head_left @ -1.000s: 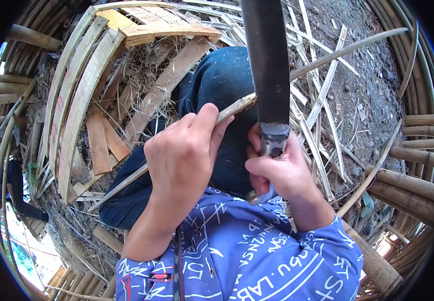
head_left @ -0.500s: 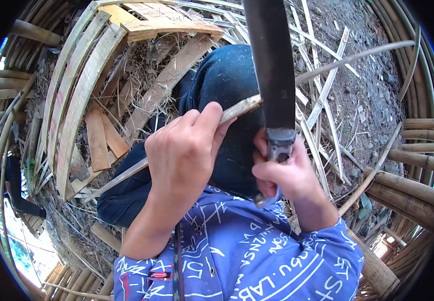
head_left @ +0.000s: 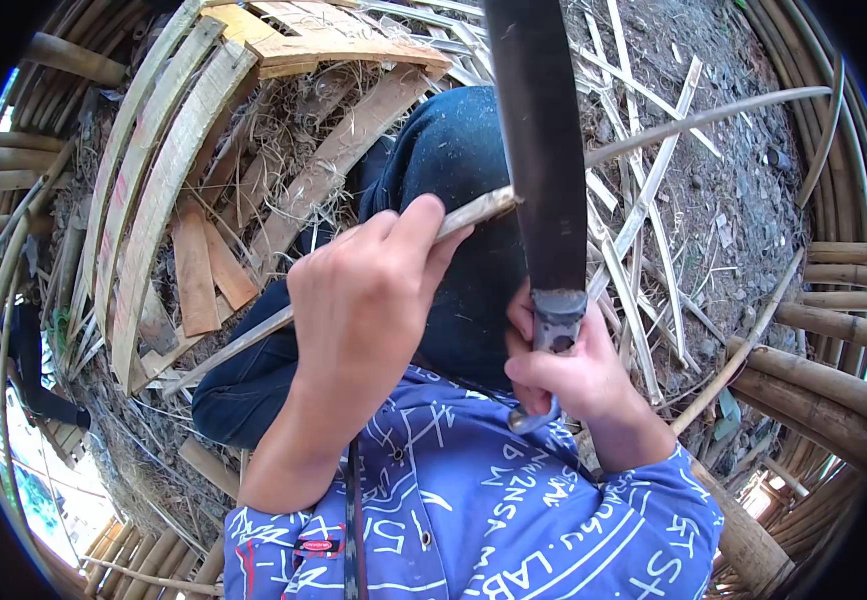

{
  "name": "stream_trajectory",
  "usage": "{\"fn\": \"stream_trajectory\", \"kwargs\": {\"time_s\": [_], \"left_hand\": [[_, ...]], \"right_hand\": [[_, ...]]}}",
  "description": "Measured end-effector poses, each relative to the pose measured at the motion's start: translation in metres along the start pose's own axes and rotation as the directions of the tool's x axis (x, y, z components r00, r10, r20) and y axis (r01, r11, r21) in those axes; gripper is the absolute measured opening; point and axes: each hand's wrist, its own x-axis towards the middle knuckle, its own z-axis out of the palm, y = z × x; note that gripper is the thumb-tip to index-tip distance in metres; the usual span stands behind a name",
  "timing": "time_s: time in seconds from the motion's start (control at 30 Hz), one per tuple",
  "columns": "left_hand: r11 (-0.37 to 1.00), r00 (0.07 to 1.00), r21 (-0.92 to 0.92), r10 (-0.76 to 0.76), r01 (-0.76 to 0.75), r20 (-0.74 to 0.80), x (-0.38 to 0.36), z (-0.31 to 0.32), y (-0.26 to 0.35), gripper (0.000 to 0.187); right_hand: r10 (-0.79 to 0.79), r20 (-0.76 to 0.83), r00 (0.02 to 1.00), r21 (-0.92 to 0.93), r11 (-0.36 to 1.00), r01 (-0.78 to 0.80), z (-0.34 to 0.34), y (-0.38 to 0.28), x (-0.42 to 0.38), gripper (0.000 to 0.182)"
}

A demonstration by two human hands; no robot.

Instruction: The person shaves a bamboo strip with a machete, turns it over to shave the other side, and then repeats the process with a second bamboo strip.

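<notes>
My left hand [head_left: 363, 285] is closed around a long, thin bamboo strip [head_left: 478, 212], pinching it between thumb and fingers over my bent leg. My right hand [head_left: 588, 365] grips the handle of a machete [head_left: 543, 150], its broad dark blade pointing away from me. The strip meets the blade's left edge and passes behind the blade. It comes out on the right as a pale, curved length reaching toward the bamboo wall. The strip's other end slants down to the left below my left hand. Part of the handle is hidden by my fingers.
Curved wooden slats [head_left: 168, 210] and boards [head_left: 338, 165] lie at the left, with fibrous shavings among them. Pale split strips [head_left: 653, 200] are scattered on the dirt ground to the right. Bamboo pole walls [head_left: 833, 330] surround the spot. A person's dark-clothed leg [head_left: 38, 375] shows at the far left.
The machete has shifted slightly left and toward me along the strip. Both hands keep their hold and have hardly moved.
</notes>
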Motion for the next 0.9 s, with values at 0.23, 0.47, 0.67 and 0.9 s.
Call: {"fn": "stream_trajectory", "kwargs": {"time_s": [0.23, 0.47, 0.67, 0.9], "left_hand": [[1.0, 1.0, 0.001, -0.01, 0.01, 0.005, 0.002, 0.001, 0.001, 0.023], [1.0, 1.0, -0.024, 0.002, -0.002, -0.01, 0.002, 0.001, -0.002, 0.022], [0.996, 1.0, -0.084, 0.001, 0.0, 0.013, 0.001, 0.001, -0.009, 0.022], [0.963, 0.981, -0.238, -0.082, 0.123, 0.173, 0.001, -0.012, -0.013, 0.023]], "right_hand": [[-0.037, 0.006, 0.999, 0.063, 0.997, 0.037, 0.003, 0.009, 0.001, 0.02], [0.021, -0.002, 1.0, 0.051, 0.998, -0.021, 0.001, 0.002, 0.002, 0.02], [-0.037, -0.009, 0.999, 0.035, 0.999, 0.037, -0.003, -0.006, 0.0, 0.021], [-0.321, -0.205, 0.924, 0.042, 0.941, 0.336, -0.025, -0.018, -0.003, 0.019]]}}
